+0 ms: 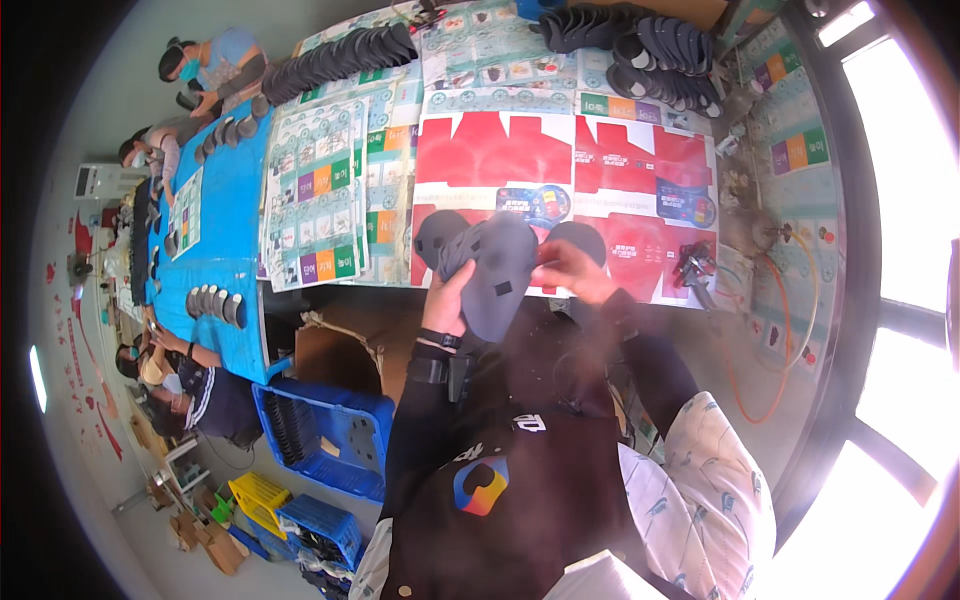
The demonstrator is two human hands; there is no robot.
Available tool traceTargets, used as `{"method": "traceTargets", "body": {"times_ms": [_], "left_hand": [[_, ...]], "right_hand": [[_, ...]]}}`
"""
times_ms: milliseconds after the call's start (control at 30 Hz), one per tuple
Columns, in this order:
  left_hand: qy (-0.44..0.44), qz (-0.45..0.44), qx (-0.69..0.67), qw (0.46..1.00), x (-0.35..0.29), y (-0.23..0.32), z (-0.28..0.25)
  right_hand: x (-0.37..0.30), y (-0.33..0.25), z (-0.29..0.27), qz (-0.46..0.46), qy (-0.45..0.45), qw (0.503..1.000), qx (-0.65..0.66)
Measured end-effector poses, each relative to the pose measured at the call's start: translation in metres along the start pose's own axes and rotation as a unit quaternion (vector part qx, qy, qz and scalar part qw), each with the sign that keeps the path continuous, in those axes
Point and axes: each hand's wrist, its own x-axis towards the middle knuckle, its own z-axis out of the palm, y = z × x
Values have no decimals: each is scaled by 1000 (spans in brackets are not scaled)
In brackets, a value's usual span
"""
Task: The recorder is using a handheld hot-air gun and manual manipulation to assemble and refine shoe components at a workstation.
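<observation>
In front of my chest, above the near table edge, my left hand [450,302] is closed around dark grey, sole-shaped pieces [490,262], several of which seem to overlap. The front one tilts downward and bears a small black rectangular patch near its middle. My right hand [588,278] is closed, its fingertips pinching at the right edge of that piece; what lies between them is partly hidden. Behind my left hand, a rounded dark piece [436,232] shows, and another [580,240] lies just beyond my right hand on the red printed sheets [490,152].
A red-and-black hand tool [695,268] lies at the table's right edge near an orange hose [785,340]. Stacked dark curved pieces [340,62] line the back. Printed sheets [318,190] lie leftward. A blue crate [330,432] stands lower left. Several people work at the blue table [225,270].
</observation>
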Motion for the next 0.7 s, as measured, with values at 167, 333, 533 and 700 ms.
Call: {"method": "traceTargets", "body": {"times_ms": [167,333,533,700], "left_hand": [[-11,48,27,998,17,-12,20],[25,73,1,997,30,-27,15],[76,70,18,994,42,-25,0],[87,35,-39,995,41,-1,-48]], "right_hand": [[-4,-20,13,-49,221,941,-250],[-12,-9,4,-53,209,951,-224],[-27,29,-68,18,155,961,-227],[-54,59,-176,22,239,940,-243]]}}
